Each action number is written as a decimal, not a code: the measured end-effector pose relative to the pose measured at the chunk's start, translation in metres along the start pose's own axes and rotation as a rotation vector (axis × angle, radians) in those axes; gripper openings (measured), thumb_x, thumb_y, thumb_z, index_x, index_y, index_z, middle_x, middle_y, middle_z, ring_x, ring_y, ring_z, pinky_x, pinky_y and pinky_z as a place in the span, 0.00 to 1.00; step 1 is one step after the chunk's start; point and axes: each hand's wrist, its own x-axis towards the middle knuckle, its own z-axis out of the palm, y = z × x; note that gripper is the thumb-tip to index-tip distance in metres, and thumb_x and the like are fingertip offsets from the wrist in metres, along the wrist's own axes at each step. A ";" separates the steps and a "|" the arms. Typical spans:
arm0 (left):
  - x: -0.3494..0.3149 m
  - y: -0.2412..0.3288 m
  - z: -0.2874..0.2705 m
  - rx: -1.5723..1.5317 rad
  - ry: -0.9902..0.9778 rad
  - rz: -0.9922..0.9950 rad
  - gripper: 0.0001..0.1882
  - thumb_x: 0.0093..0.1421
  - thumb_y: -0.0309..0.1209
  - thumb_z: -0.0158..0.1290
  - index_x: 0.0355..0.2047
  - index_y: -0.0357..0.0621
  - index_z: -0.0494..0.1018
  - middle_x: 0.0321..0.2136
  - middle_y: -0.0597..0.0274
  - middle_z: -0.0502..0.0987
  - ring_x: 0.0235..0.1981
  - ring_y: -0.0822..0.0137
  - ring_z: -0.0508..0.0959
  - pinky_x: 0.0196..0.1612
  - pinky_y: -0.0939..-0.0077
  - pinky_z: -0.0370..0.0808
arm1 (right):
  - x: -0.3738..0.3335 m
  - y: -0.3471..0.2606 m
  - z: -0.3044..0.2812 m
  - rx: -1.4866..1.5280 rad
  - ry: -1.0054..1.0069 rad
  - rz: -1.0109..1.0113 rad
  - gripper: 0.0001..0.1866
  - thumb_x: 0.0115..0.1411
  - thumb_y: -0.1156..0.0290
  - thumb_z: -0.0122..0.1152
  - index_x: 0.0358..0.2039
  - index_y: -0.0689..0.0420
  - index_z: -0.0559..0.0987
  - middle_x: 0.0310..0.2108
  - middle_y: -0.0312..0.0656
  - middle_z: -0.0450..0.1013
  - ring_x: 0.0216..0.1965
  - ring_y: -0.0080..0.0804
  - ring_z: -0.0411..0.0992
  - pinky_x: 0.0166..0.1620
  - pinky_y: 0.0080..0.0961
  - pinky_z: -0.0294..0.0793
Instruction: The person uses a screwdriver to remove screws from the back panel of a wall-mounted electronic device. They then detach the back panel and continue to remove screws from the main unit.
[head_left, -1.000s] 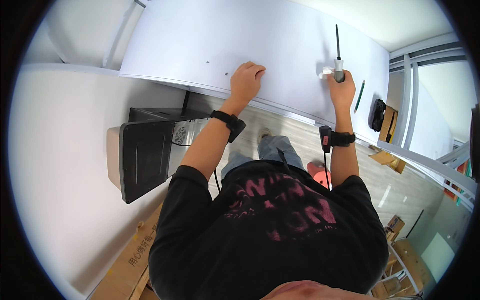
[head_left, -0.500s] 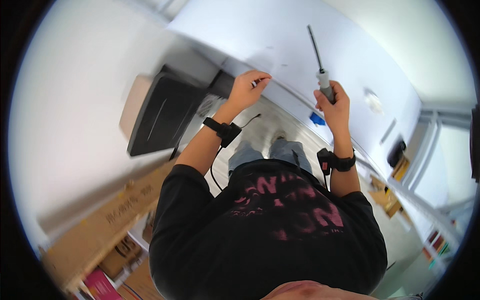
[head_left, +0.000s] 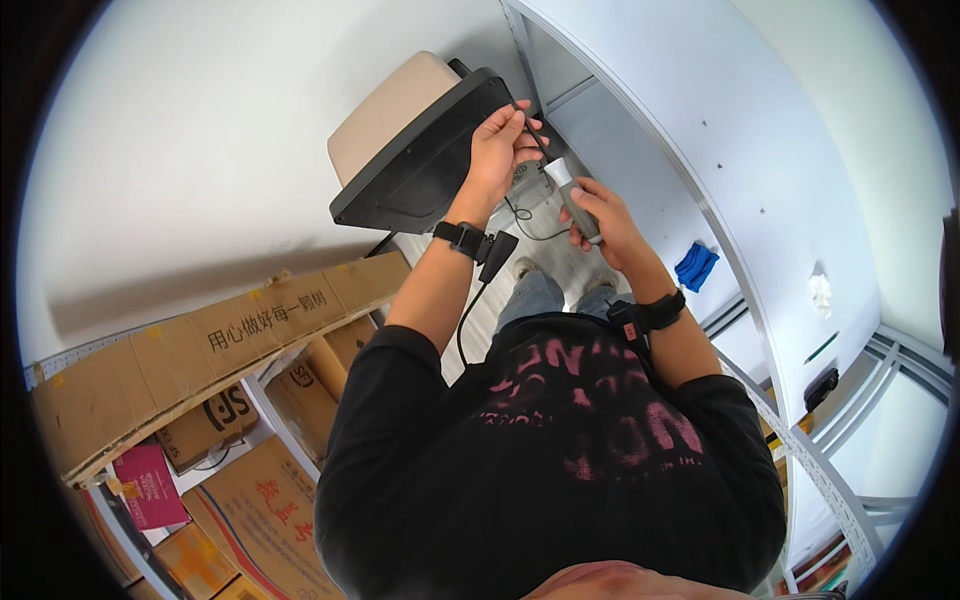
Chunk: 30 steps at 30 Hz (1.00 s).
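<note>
My right hand (head_left: 612, 222) grips a screwdriver (head_left: 572, 200) by its grey handle. The dark shaft slants up and left to the edge of a black panel (head_left: 425, 165) backed by a beige padded part, which looks like a chair piece. My left hand (head_left: 496, 150) is at that edge, thumb and index finger pinched beside the shaft near its tip and the other fingers curled. What the pinch holds, if anything, is too small to tell. The screwdriver's tip is partly hidden by these fingers.
At lower left a shelf carries several cardboard boxes (head_left: 265, 515), with a long cardboard strip (head_left: 180, 370) along its top. To the right is a white table (head_left: 760, 210) bearing a blue cloth (head_left: 697, 266), a crumpled white tissue (head_left: 820, 291) and a black object (head_left: 822, 388). A thin cable hangs beneath my hands.
My view has turned left toward the black panel. The screwdriver has come from above the white table to the panel's edge, and my left hand has moved there too, close to the shaft.
</note>
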 end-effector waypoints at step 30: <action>0.025 0.015 -0.006 -0.135 0.168 0.038 0.09 0.64 0.32 0.47 0.40 0.42 0.72 0.27 0.62 0.76 0.24 0.68 0.79 0.23 0.81 0.77 | 0.033 -0.015 0.001 0.262 -0.139 -0.015 0.16 0.63 0.63 0.40 0.42 0.61 0.71 0.25 0.41 0.71 0.13 0.19 0.60 0.12 0.14 0.53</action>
